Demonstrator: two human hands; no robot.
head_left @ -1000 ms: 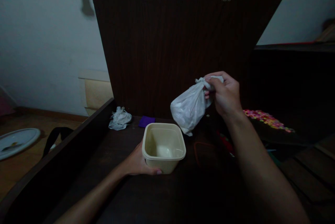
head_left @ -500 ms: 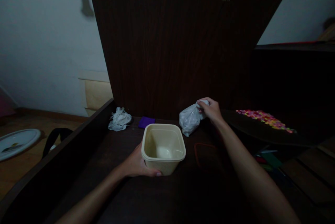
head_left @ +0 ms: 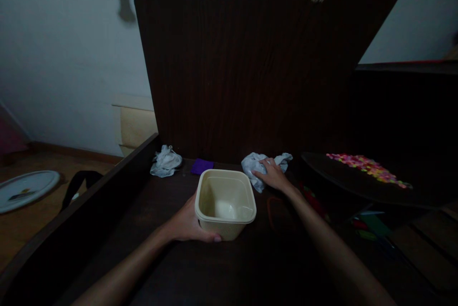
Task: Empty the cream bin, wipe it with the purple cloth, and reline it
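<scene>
A cream plastic tub (head_left: 226,201) with rounded corners stands open at the centre, nothing seen inside it. My left hand (head_left: 191,224) grips its left side, thumb along the front. Behind and to the right, a white plastic bag (head_left: 252,165) with a bunched neck lies against the dark back panel. My right hand (head_left: 274,173) rests on top of the bag, its fingers spread. A purple square (head_left: 202,166) lies behind the tub, and a second crumpled white bag (head_left: 166,161) sits further left.
A raised dark edge (head_left: 89,208) runs along the left side. An orange-brown rectangular outline (head_left: 281,213) lies right of the tub. Colourful small pieces (head_left: 368,168) cover part of a dark curved surface at the right. A white oval lid-like thing (head_left: 28,190) is on the floor.
My right hand has let go of the bag's neck and moved left and down onto its body. The neck now flops to the right. My left hand keeps its hold on the tub.
</scene>
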